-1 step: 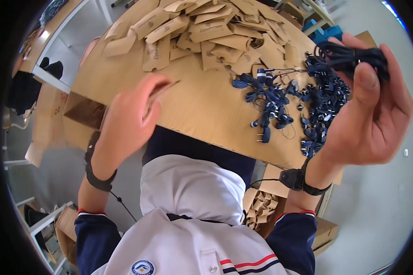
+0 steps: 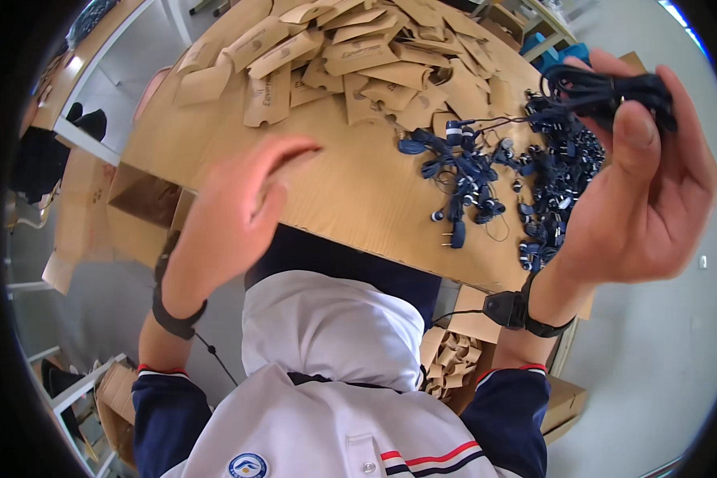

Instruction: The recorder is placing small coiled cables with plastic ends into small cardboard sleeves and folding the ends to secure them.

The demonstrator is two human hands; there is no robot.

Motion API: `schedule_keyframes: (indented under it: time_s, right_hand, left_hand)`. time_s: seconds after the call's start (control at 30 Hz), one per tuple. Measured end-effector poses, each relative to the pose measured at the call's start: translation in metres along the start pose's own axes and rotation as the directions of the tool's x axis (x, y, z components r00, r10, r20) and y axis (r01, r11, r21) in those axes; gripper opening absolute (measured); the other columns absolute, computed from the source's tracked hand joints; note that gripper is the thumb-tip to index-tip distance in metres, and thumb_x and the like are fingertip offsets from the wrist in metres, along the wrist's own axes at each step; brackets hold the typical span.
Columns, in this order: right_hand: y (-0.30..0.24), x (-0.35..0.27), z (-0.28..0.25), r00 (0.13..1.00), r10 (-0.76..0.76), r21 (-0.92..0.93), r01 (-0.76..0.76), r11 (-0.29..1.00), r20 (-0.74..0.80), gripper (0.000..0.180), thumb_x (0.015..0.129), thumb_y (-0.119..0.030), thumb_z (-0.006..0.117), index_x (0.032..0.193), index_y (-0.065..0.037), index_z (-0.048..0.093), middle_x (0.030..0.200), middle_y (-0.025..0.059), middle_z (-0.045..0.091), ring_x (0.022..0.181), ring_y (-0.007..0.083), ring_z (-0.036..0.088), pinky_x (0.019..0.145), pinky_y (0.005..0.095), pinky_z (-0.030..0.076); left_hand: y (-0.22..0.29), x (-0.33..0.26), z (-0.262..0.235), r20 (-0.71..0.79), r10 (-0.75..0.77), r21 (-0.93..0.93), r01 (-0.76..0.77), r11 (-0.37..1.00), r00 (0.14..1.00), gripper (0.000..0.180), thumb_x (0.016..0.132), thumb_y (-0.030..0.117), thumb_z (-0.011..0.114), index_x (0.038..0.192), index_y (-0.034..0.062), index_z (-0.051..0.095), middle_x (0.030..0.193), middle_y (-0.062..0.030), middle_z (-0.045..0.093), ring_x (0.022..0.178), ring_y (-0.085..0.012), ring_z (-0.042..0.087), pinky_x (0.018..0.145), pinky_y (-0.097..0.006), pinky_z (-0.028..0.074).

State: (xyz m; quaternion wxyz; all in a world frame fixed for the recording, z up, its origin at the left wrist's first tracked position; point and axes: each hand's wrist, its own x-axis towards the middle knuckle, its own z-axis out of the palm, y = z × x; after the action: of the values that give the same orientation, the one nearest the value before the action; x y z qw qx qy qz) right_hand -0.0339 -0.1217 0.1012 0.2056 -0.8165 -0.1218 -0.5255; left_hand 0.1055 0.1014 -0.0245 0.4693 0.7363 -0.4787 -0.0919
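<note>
A coiled bundle of black cable [image 2: 609, 89] sits in the right hand [image 2: 644, 195], pinched between thumb and fingers and raised above the table's right side — a dark pile of earphones and cables [image 2: 562, 151] lies below and beside it, with a looser tangle of earphones [image 2: 464, 175] nearer the middle of the wooden table [image 2: 342, 191]. The left hand [image 2: 235, 211] hangs blurred over the table's near left edge, fingers curled toward the thumb — whether it grips anything I cannot tell — and brown cardboard sleeves [image 2: 366, 56] heap along the far side.
</note>
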Motion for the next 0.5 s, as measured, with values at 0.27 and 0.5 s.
schedule_keyframes:
  time_s: [0.27, 0.5]
  right_hand:
    - [0.018, 0.014, -0.032, 0.998, -0.022, 0.291, 0.039, 0.956, -0.062, 0.035, 0.1, -0.011, 0.046, 0.125, 0.014, 0.045, 0.103, 0.0395, 0.06, 0.082, 0.0418, 0.069, 0.068, 0.0428, 0.063]
    - [0.0, -0.02, -0.011, 0.974, 0.186, 0.806, -0.212, 0.553, 0.129, 0.045, 0.099, -0.017, 0.053, 0.132, 0.01, 0.038, 0.106, 0.0377, 0.059, 0.083, 0.0442, 0.068, 0.067, 0.0471, 0.062]
  left_hand:
    - [0.057, 0.02, 0.078, 0.191, 0.044, -0.629, 0.088, 0.773, 0.981, 0.03, 0.09, 0.007, 0.063, 0.119, 0.0024, 0.058, 0.1, -0.0005, 0.059, 0.084, -0.0065, 0.053, 0.078, -0.023, 0.046]
    - [0.07, 0.022, 0.091, 0.129, 0.032, -0.753, 0.077, 0.653, 0.991, 0.024, 0.085, 0.012, 0.067, 0.104, 0.0003, 0.059, 0.083, -0.0069, 0.061, 0.08, -0.0117, 0.055, 0.077, -0.029, 0.048]
